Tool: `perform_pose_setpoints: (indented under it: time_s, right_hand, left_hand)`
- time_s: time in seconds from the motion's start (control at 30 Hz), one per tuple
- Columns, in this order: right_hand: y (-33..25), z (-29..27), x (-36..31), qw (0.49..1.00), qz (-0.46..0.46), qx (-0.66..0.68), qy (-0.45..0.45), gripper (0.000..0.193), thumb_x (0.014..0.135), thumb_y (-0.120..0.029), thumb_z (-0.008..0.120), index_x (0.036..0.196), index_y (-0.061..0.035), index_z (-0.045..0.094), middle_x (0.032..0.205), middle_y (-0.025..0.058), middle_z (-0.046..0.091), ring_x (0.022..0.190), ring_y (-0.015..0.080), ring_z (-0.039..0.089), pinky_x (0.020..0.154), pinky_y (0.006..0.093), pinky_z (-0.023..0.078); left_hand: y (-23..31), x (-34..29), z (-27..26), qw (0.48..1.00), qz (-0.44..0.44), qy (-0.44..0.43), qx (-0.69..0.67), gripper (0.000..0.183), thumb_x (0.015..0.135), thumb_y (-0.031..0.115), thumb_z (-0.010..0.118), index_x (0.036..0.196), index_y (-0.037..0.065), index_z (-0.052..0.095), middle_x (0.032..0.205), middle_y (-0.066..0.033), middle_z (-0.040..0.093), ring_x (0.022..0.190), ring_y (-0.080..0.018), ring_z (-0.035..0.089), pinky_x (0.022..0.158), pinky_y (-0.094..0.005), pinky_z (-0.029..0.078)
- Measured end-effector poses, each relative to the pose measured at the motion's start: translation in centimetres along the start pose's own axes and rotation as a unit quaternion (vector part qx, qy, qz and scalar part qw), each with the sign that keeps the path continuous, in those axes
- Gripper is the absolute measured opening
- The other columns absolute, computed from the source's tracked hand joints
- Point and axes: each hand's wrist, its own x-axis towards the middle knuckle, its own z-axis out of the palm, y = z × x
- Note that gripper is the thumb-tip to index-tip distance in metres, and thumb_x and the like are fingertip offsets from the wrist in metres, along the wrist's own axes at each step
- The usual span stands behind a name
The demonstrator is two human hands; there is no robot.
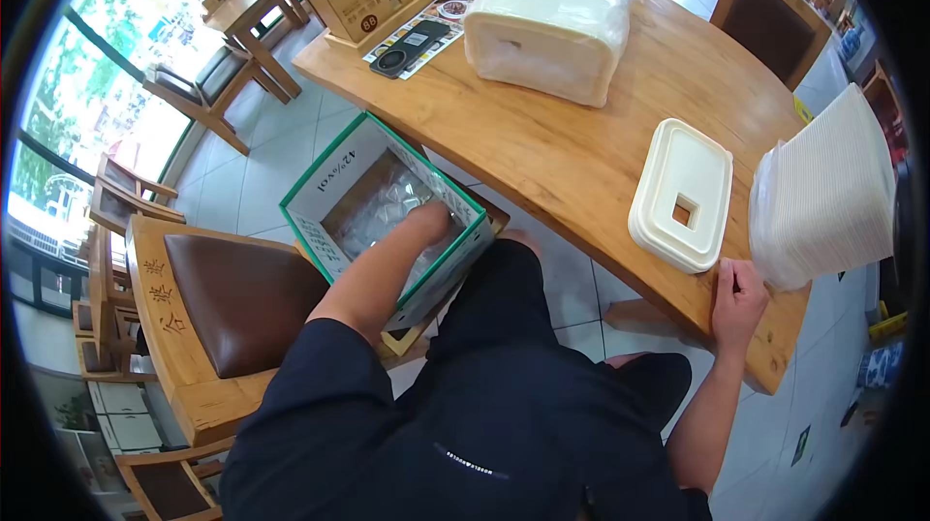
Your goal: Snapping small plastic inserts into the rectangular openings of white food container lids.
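My left hand (429,222) reaches down into a green-edged white cardboard box (331,172) on my left. Clear plastic packets (395,194) lie in the bottom of that box; the fingers among them are hidden. At the table's near right edge rests my right hand (742,300), curled into a loose fist with nothing visible in it. Just beyond it lies a small pile of cream rectangular lids (699,172), the top one showing a square opening. To the right of this hand stands a tall stack of cream lids or trays (823,197), partly in clear plastic.
A plastic-wrapped cream stack (557,22) sits at the far side of the wooden table (542,153). Left of it are a black phone (410,49) on a printed sheet and a wooden chopstick holder (360,6). A brown-padded wooden chair (232,303) stands beside the box.
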Motion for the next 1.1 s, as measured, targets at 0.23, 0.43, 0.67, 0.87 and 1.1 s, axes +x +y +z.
perform_pose_setpoints:
  time_s: [0.23,0.43,0.67,0.87,1.1]
  right_hand:
    - [0.1,-0.1,0.0,1.000,-0.009,-0.001,0.006,0.021,0.106,-0.013,0.068,0.094,0.0033,0.069,0.082,0.0147,0.063,0.073,0.0283,0.060,0.072,0.0384,0.049]
    - [0.5,-0.1,-0.4,1.000,-0.009,0.016,0.011,0.021,0.107,-0.015,0.069,0.096,0.0035,0.070,0.083,0.0151,0.063,0.074,0.0290,0.060,0.072,0.0380,0.049]
    - [-0.6,0.2,-0.3,0.985,0.116,0.099,0.076,0.023,0.111,-0.018,0.067,0.099,0.0007,0.073,0.081,0.0047,0.066,0.074,0.0134,0.059,0.069,0.0301,0.047]
    - [-8.6,3.3,-2.8,0.848,0.267,0.451,-0.079,0.027,0.114,-0.026,0.064,0.125,-0.0022,0.072,0.086,0.0026,0.071,0.068,0.0062,0.063,0.061,0.0221,0.052]
    - [-9.6,2.6,-1.1,0.788,0.328,0.518,-0.055,0.027,0.108,-0.012,0.069,0.131,0.0029,0.067,0.094,0.0043,0.072,0.075,0.0108,0.068,0.073,0.0259,0.059]
  left_hand:
    - [-4.2,-4.4,-6.2,0.996,0.088,0.020,0.013,0.026,0.098,0.017,0.068,0.118,0.008,0.082,0.107,-0.0169,0.082,0.101,-0.0364,0.078,0.091,-0.0453,0.062]
    - [-7.5,-9.0,-11.4,0.903,-0.053,-0.032,-0.425,0.026,0.110,0.020,0.059,0.108,-0.001,0.074,0.096,-0.0128,0.080,0.087,-0.0176,0.077,0.071,-0.0327,0.059]
    - [-3.6,-14.8,-18.3,0.752,0.129,-0.001,-0.647,0.022,0.113,0.012,0.053,0.117,0.000,0.071,0.108,-0.0114,0.078,0.081,-0.0197,0.075,0.068,-0.0332,0.059]
    - [16.4,-18.3,-18.6,0.825,0.399,0.324,-0.237,0.029,0.100,0.007,0.064,0.126,0.009,0.075,0.120,-0.0134,0.079,0.095,-0.0257,0.079,0.080,-0.0389,0.063]
    - [27.7,-16.8,-17.3,0.715,0.516,0.459,-0.107,0.046,0.090,0.010,0.069,0.136,0.006,0.071,0.143,-0.0159,0.068,0.126,-0.0326,0.069,0.100,-0.0424,0.059]
